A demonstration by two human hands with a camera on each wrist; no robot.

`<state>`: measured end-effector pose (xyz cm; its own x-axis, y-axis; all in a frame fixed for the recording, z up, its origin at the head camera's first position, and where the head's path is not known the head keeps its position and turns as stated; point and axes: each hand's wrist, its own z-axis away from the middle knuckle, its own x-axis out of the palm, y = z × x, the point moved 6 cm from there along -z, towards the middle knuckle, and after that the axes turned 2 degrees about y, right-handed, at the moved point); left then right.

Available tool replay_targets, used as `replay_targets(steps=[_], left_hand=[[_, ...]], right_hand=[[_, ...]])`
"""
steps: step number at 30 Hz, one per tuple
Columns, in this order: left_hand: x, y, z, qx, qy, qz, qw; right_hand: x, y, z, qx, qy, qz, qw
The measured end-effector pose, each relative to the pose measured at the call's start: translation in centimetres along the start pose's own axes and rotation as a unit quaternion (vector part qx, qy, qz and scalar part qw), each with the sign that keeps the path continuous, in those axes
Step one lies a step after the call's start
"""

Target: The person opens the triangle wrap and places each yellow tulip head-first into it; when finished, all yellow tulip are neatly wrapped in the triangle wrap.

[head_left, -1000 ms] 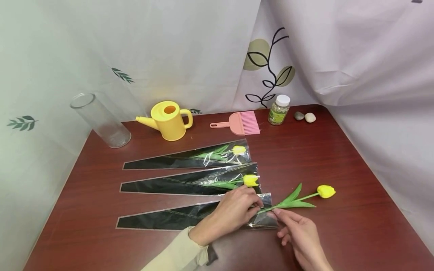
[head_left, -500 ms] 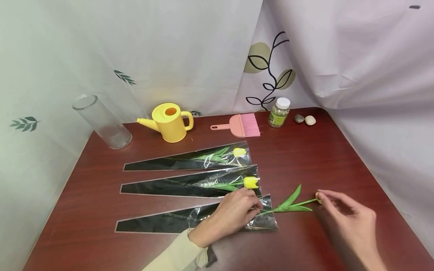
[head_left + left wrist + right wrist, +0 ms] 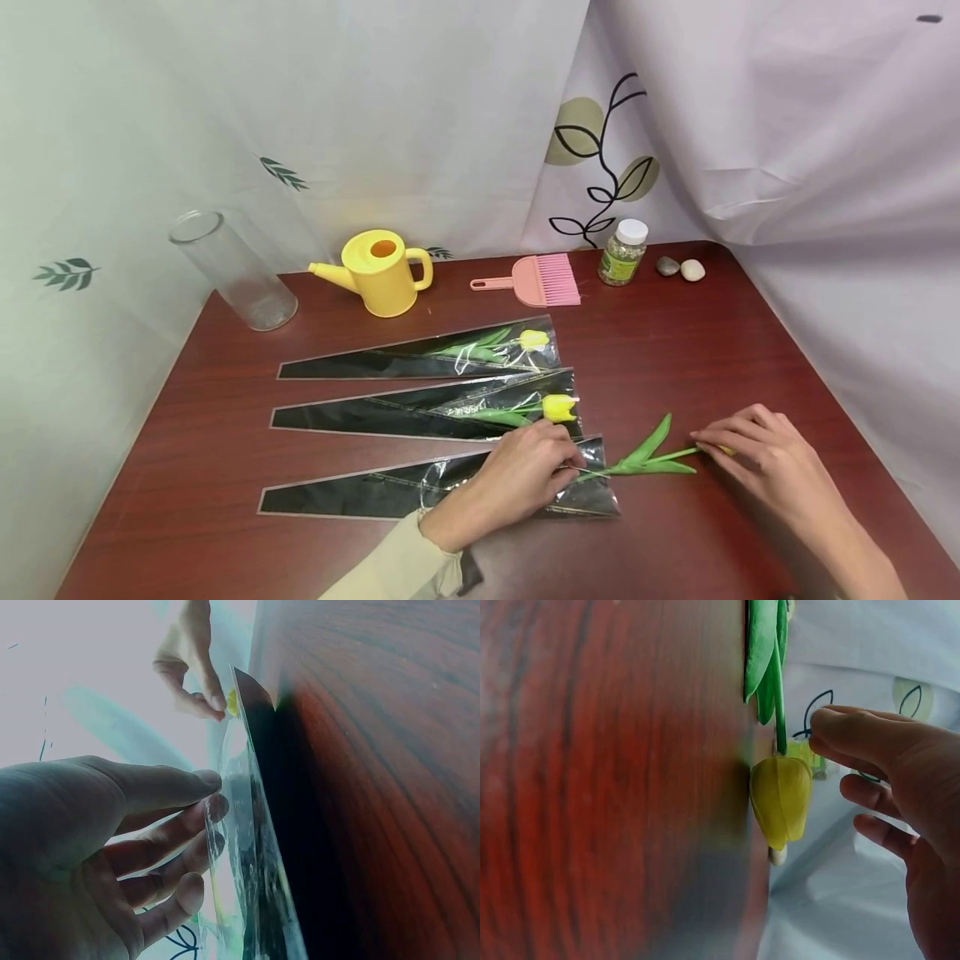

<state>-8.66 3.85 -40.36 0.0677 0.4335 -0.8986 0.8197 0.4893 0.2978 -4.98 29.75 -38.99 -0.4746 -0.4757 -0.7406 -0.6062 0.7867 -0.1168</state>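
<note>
My left hand [image 3: 528, 467] pinches the open right end of the nearest clear-and-black flower sleeve [image 3: 337, 492]; in the left wrist view its thumb and forefinger grip the film's edge. A yellow tulip [image 3: 780, 799] with green leaves lies with its stem end in that mouth, its leaves [image 3: 645, 458] and bloom outside to the right. My right hand [image 3: 772, 454] hovers over the bloom, mostly covering it in the head view. In the right wrist view, a gap shows between the right fingertips and the stem.
Farther back lie two more sleeves, a middle one [image 3: 322, 417] and a far one [image 3: 330, 367], each holding a yellow tulip. Along the back stand a glass vase [image 3: 247, 283], yellow watering can [image 3: 386, 283], pink brush [image 3: 528, 282], lidded jar [image 3: 622, 258] and two stones [image 3: 692, 270].
My right hand has moved right from the stem near the sleeve's mouth to the bloom. My left hand keeps its grip on the sleeve in about the same place.
</note>
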Motion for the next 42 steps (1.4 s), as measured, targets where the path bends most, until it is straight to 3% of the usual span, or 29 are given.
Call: replay_targets(steps=[7,22,27,33,42], left_hand=[[0.1,0.0,0.0,-0.001,-0.005,-0.003,1.0],[0.3,-0.1,0.0,-0.004,-0.005,-0.002,1.0],[0.3,-0.1,0.0,-0.002,-0.002,-0.001,1.0],[0.3,0.1,0.0,0.008,0.0,0.009,0.9999],[0.0,0.3,-0.1,0.012,0.0,0.019,0.9997]], right_hand=[[0.9,0.2,0.5,-0.001,-0.074,0.016,0.997],[1.1,-0.2,0.3,-0.017,-0.081,0.003,0.997],[1.5,-1.5,-0.4,-0.034,-0.068,-0.064,0.995],[3.0,-4.2,-1.3,-0.052,-0.058,-0.177,0.981],[5.3,-6.5,-1.8,-0.052,-0.078,-0.231,0.968]])
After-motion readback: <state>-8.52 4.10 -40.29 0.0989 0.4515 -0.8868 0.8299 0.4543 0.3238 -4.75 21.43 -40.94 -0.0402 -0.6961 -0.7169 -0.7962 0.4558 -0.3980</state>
